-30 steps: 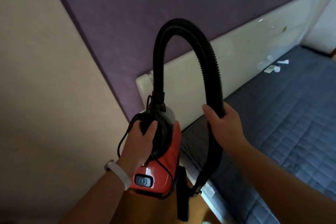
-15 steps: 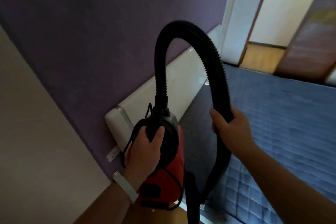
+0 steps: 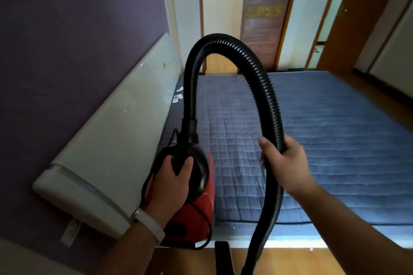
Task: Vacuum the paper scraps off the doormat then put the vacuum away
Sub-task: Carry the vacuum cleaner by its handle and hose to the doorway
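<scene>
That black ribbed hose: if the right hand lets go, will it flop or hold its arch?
Probably springy rather than limp: the hose holds a smooth arch above the vacuum without kinking. Likely light, since the right hand grips it alone mid-length. Its ribs should resist slipping; the lower end may swing.

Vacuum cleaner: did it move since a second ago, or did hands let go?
The view swung right: the whole blue mat and a brown door now show. The left hand still grips the red vacuum, the right hand its black hose; nothing was let go.
</scene>
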Tool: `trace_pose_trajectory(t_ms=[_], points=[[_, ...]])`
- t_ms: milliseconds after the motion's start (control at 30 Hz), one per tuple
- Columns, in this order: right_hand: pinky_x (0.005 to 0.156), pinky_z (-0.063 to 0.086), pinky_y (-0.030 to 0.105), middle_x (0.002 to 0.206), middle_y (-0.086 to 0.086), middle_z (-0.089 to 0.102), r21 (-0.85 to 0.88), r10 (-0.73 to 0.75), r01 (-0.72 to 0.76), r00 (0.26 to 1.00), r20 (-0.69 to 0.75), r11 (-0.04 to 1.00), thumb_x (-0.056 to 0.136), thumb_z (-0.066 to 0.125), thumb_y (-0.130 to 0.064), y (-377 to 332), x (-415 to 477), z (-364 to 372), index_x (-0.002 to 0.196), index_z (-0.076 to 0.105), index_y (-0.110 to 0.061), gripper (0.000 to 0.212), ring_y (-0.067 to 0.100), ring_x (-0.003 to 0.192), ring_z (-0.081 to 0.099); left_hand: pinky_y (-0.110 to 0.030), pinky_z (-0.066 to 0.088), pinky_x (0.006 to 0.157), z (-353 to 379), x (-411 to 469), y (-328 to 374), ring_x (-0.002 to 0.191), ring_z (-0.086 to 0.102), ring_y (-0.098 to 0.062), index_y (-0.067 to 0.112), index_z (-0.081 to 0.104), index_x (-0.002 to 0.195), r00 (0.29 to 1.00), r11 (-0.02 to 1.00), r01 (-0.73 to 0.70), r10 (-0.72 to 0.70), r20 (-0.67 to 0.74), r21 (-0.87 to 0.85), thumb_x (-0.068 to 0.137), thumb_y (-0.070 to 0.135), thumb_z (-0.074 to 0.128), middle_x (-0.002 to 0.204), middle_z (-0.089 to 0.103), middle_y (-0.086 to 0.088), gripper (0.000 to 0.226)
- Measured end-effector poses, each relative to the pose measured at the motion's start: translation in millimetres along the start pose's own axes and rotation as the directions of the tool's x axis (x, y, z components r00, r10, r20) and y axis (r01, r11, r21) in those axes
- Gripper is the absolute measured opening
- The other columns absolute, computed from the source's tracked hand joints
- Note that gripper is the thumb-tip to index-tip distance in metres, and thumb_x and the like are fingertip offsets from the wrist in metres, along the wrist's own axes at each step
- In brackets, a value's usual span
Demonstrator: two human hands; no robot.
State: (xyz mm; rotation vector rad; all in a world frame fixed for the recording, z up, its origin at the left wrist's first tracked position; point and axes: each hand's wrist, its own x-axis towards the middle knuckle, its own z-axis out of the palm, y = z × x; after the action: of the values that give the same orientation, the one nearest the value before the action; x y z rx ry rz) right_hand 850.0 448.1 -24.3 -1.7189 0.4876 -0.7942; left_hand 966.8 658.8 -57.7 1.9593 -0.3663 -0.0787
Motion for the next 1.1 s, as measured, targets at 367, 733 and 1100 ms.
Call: trace_pose_trajectory(t_ms=[367,733,1100], points=[[0.054,0.045,0.033,0.056,0.004,0.055,0.019,0.018,-0.014,0.977,-0.213,1.000,0.092,0.068,-0.026,37.5,-30.5,-243.7,0.074,0.055,-0.011,0.027,0.019,0.053,0.054,-0.036,0.046,0.073,196.7,-67.5,104.2,0.078,0.062,-0.015,0.024,0.057,0.084,0.978,0.994,-0.106,0.097,0.184,0.039,0.092,0.049,0.057,0.078,0.065,0.003,0.026],[0.059,0.048,0.049,0.068,0.023,0.054,-0.117,0.002,-0.067,0.876,-0.483,0.991,0.078,0.066,-0.058,58.4,-68.1,-468.3,0.078,0.055,-0.018,0.042,0.036,0.061,0.055,-0.033,0.043,0.063,405.4,-161.9,209.6,0.066,0.060,-0.019,0.024,0.053,0.076,0.878,0.983,-0.155,0.184,0.441,-0.101,0.092,0.049,0.057,0.067,0.060,0.006,0.030],[0.055,0.043,0.038,0.067,0.017,0.054,-0.225,-0.026,-0.203,0.685,-0.728,0.953,0.080,0.065,-0.055,79.8,-96.7,-625.2,0.074,0.053,-0.023,0.035,0.024,0.059,0.050,-0.029,0.040,0.060,568.0,-207.2,294.1,0.067,0.061,-0.015,0.022,0.056,0.080,0.667,0.953,-0.249,0.296,0.684,-0.171,0.092,0.047,0.058,0.067,0.062,0.005,0.028]])
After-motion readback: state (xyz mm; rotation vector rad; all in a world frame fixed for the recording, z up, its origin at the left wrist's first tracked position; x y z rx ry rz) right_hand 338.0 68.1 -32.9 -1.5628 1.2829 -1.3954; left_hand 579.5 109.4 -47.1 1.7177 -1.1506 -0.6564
